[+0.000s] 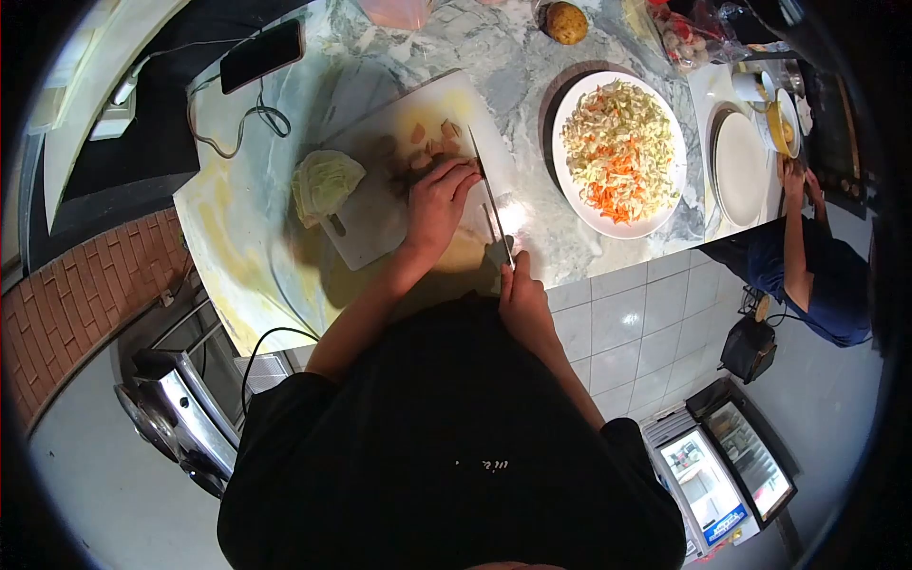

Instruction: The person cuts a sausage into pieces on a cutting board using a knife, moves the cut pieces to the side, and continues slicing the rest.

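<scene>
A white cutting board (375,223) lies on the marble counter (532,66). My left hand (439,201) presses down on pale pink pieces of food (429,144) on the board, fingers curled. My right hand (521,290) grips the handle of a long knife (488,190), whose blade runs away from me right beside my left fingers. A cut wedge of cabbage (325,182) rests at the board's left edge.
A white plate (665,204) heaped with shredded cabbage and carrot sits right of the board. An empty plate (741,169), a potato (566,22) and a phone (262,55) with cable are on the counter. Another person (817,275) stands at the right.
</scene>
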Demonstrator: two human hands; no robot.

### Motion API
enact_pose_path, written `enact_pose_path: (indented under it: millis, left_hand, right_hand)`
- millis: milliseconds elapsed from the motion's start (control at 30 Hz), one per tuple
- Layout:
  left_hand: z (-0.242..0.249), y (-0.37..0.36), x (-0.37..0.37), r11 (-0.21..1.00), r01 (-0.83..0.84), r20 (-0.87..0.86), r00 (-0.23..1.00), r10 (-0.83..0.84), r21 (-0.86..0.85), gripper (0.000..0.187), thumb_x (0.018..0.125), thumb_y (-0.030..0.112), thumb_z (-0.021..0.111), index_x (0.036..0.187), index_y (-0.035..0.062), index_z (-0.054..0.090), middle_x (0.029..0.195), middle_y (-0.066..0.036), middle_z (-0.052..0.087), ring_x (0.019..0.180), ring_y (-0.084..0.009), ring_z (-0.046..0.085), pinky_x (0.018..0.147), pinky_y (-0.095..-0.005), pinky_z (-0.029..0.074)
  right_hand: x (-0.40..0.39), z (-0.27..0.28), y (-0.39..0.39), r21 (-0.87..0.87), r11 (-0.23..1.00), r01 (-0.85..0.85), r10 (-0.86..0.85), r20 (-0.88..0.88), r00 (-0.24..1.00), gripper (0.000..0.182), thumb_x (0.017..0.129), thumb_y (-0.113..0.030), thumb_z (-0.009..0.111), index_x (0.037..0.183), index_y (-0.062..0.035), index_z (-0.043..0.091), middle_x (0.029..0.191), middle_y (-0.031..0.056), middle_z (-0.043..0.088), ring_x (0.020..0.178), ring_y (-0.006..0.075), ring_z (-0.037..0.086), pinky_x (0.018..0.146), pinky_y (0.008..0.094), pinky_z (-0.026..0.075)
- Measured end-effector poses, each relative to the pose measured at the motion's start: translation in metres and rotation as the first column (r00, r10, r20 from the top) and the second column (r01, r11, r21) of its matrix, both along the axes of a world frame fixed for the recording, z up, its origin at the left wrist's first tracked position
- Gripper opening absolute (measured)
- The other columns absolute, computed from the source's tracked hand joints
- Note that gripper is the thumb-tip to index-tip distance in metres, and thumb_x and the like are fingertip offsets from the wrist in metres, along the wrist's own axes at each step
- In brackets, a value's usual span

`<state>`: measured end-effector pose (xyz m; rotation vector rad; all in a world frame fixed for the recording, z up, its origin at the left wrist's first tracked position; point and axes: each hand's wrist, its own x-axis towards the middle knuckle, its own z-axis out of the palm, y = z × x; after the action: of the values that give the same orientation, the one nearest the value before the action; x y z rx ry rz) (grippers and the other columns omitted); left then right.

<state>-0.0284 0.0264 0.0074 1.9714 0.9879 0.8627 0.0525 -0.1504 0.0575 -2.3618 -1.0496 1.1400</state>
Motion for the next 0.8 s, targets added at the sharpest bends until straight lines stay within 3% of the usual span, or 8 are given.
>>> enact_pose_path:
  millis: [167,800]
  left_hand:
    - [0.002,0.001,0.001,1.0,-0.003,0.0,1.0,0.003,0.012,0.012,0.087,0.008,0.071,0.097,0.0009,0.071,0.098,-0.012,0.071,0.085,-0.0315,0.069,0.074,-0.0371,0.056]
    - [-0.002,0.0,-0.001,1.0,-0.02,-0.057,0.998,0.02,0.002,0.017,0.083,0.006,0.075,0.099,0.0008,0.073,0.099,-0.011,0.073,0.086,-0.0268,0.071,0.076,-0.0331,0.056]
  right_hand:
    - [0.002,0.001,0.002,-0.006,1.0,0.01,-0.01,-0.03,0.999,0.031,0.106,-0.024,0.042,0.123,0.0007,0.038,0.068,0.0325,0.061,0.068,0.055,0.061,0.057,0.0619,0.045]
    - [0.013,0.003,0.008,-0.041,0.999,-0.009,0.005,-0.099,0.995,0.027,0.106,-0.027,0.04,0.116,-0.0021,0.038,0.071,0.0325,0.062,0.07,0.0551,0.061,0.06,0.0631,0.048]
